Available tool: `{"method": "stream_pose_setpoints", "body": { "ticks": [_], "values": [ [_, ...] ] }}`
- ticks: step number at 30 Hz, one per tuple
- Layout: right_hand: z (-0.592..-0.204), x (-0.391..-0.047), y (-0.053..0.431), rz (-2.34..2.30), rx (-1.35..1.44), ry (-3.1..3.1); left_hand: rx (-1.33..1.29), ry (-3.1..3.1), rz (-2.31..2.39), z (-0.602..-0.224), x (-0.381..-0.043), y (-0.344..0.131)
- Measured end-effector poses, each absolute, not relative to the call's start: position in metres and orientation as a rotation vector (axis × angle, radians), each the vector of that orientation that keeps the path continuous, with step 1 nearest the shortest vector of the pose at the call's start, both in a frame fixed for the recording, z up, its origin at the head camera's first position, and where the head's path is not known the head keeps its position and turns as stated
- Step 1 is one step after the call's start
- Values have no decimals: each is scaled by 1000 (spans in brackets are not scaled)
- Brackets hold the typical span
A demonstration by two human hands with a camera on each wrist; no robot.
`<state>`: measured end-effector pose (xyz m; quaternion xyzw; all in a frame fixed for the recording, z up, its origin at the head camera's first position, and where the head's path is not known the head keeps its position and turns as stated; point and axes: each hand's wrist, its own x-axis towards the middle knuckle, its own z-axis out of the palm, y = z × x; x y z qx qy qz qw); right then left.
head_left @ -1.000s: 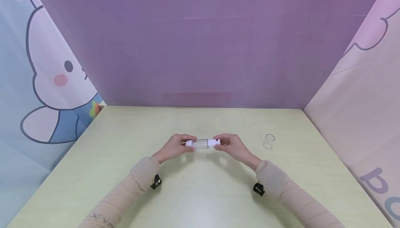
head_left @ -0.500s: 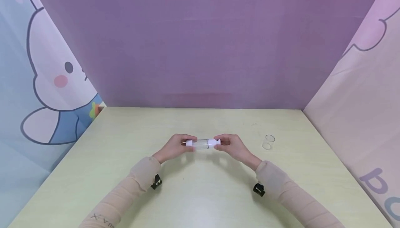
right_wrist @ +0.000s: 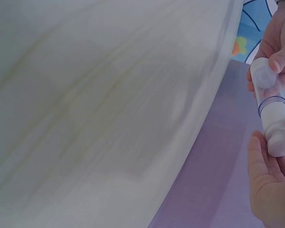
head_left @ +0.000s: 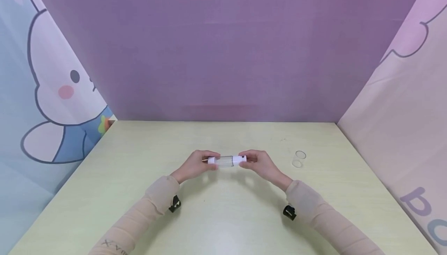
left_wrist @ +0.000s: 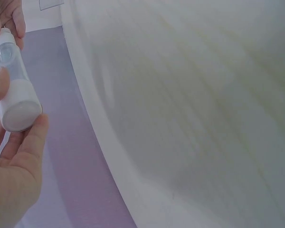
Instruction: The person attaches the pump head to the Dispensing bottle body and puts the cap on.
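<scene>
Both hands hold a small clear pump bottle (head_left: 224, 162) sideways above the table, its white pump head to the right and its white base to the left. My left hand (head_left: 194, 165) pinches the base between thumb and fingers. At the other end, my right hand (head_left: 260, 164) grips the pump head (right_wrist: 275, 126). The left wrist view shows the round white bottom (left_wrist: 22, 115) facing the camera, with the left fingers beneath it. A clear cylindrical cap (head_left: 298, 159) stands on the table, right of the right hand.
The pale wood-grain table (head_left: 223, 216) runs back to a purple panel (head_left: 223, 53). Printed cloth walls with cartoon figures rise on the left (head_left: 52, 72) and right (head_left: 412, 130). Black wrist-worn devices hang below both sleeves.
The hands and bottle keep the same position and grip. The background and the clear cap have shifted slightly in the head view as the camera moved a little.
</scene>
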<state>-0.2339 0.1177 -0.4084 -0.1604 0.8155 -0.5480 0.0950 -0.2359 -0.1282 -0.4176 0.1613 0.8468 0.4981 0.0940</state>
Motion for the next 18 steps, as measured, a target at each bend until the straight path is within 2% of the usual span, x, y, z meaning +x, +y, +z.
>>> {"method": "stream_pose_setpoints", "body": {
  "ticks": [18],
  "values": [
    [-408, -234, 115, -1674, -544, 2324, 479, 2507, 1463, -418, -236, -130]
  ]
}}
